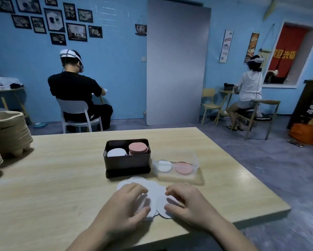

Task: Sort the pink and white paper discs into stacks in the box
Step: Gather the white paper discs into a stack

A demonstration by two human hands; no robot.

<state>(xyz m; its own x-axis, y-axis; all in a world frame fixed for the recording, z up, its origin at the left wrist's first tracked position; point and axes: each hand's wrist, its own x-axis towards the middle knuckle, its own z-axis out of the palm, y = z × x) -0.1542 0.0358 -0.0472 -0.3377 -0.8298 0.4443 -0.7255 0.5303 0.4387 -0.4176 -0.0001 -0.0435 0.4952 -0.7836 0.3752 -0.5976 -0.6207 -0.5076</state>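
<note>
Table (61, 169): box (127, 163) sits mid-table, toward far edge. Left hand (126, 205), right hand (186, 201) near front edge, close together, fingers curled on loose white discs (155, 194) fanned just before box; gripping or only pressing, I cannot tell. In box: white stack (116, 152) left, pink stack (138, 148) right (pink taller). My read: pink looks sorted, last whites remain.

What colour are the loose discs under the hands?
The discs are white; head view.
</note>
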